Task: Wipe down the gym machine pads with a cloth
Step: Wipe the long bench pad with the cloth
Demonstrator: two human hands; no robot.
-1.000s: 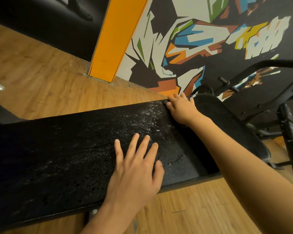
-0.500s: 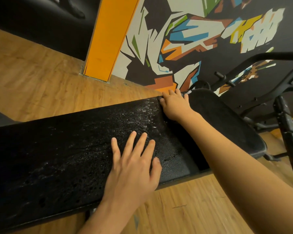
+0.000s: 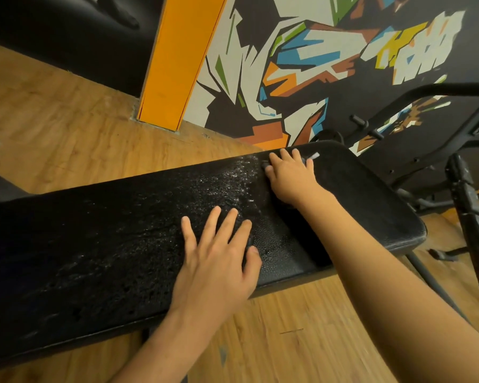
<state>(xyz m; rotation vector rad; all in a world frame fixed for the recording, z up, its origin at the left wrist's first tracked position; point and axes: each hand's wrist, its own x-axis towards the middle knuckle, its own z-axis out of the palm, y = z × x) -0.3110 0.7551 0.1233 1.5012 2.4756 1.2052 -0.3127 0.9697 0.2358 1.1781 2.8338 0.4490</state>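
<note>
**Wiping reaches the far edge of a gym machine's pad**

Spanning the frame from lower left to centre right, the long pad point(image 3: 108, 244) glistens with droplets near its upper right end, where it meets the smaller seat pad point(image 3: 371, 194). The left hand point(image 3: 219, 261) lies flat with fingers spread wide at centre, steadying the pad. The right hand point(image 3: 288, 178) sits palm-down at the far edge over the cloth point(image 3: 314, 155), of which only a pale sliver peeks past the fingertips; whether it pinches or merely presses cannot be told. The wiping stroke appears under way. Next, seemingly, comes a firm, even drag back across the wet patch, then the seat pad.
</note>
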